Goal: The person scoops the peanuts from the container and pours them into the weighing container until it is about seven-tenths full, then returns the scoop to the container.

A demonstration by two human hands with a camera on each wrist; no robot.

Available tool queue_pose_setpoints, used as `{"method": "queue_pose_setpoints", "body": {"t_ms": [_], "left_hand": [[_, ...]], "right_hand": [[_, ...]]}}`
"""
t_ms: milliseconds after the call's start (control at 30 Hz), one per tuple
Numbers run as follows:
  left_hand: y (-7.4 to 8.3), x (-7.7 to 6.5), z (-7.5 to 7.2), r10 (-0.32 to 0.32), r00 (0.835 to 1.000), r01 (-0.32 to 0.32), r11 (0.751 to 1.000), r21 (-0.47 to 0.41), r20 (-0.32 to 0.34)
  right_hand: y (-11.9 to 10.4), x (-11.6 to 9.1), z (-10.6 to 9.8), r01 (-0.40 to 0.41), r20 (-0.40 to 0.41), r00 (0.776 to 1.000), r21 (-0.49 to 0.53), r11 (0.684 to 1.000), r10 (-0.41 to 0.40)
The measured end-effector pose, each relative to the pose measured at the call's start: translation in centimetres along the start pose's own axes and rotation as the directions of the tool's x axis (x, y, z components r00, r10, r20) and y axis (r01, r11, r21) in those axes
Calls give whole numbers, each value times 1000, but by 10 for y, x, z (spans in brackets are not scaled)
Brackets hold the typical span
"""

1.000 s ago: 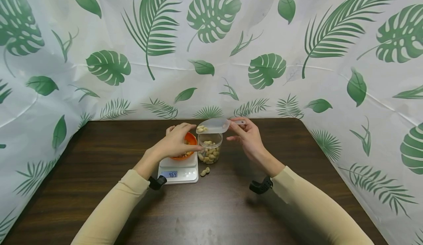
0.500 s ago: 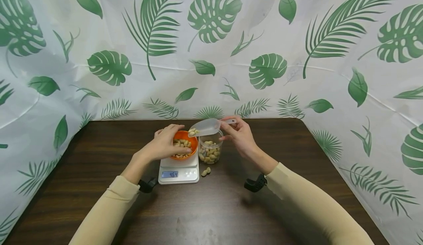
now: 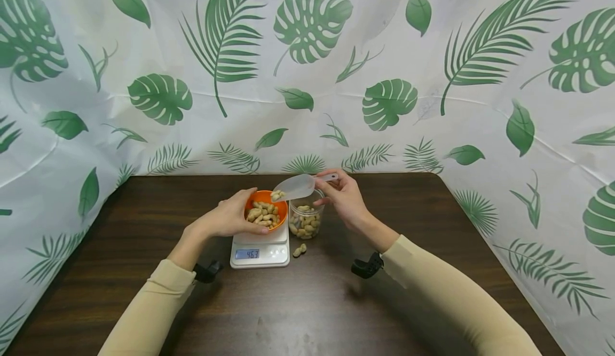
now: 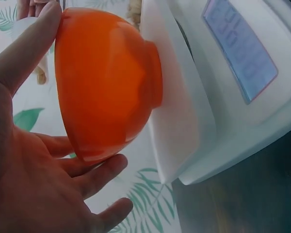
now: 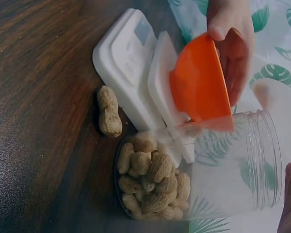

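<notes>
An orange bowl of unshelled peanuts stands on a white kitchen scale. My left hand spans the bowl's left side, thumb and fingers against its wall and rim, as the left wrist view also shows. Between thumb and fingers, my right hand pinches the handle of a translucent scoop. Tilted down to the left, the scoop has a few peanuts at its tip, over the bowl's right rim. Beneath it is an open clear jar, part full of peanuts.
Just in front of the jar, a loose peanut lies on the dark wooden table. The scale's display is lit. A leaf-patterned sheet hangs behind the table's back edge.
The scoop has moved left and slightly down, from over the jar to the bowl's rim. My left hand has shifted left, exposing more of the bowl. The scale's last digit has dropped.
</notes>
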State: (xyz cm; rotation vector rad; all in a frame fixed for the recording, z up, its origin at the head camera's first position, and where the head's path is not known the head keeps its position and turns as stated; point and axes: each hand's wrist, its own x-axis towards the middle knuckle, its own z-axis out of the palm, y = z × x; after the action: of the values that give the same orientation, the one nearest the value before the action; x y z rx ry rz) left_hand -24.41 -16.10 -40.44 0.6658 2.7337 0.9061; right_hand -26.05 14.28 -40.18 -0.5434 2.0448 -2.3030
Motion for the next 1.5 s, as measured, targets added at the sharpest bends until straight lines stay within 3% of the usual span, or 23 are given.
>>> {"method": "queue_pose_setpoints", "body": {"t_ms": [733,1033,1500], "left_hand": [[-5,2,2,5,1000,-5,1000,-16,4],[-6,1,4,11,1000,-12,1000,-22,-13],[-7,-1,6,-7,1000,6,999,-42,-29]], "right_hand": [[-13,3,0,78,47,996,-133,988,-72],[-21,3,-12,96,12,995,-152,984,-95],[-29,-3,-37,55,-65,995,-217,975,-71]]}}
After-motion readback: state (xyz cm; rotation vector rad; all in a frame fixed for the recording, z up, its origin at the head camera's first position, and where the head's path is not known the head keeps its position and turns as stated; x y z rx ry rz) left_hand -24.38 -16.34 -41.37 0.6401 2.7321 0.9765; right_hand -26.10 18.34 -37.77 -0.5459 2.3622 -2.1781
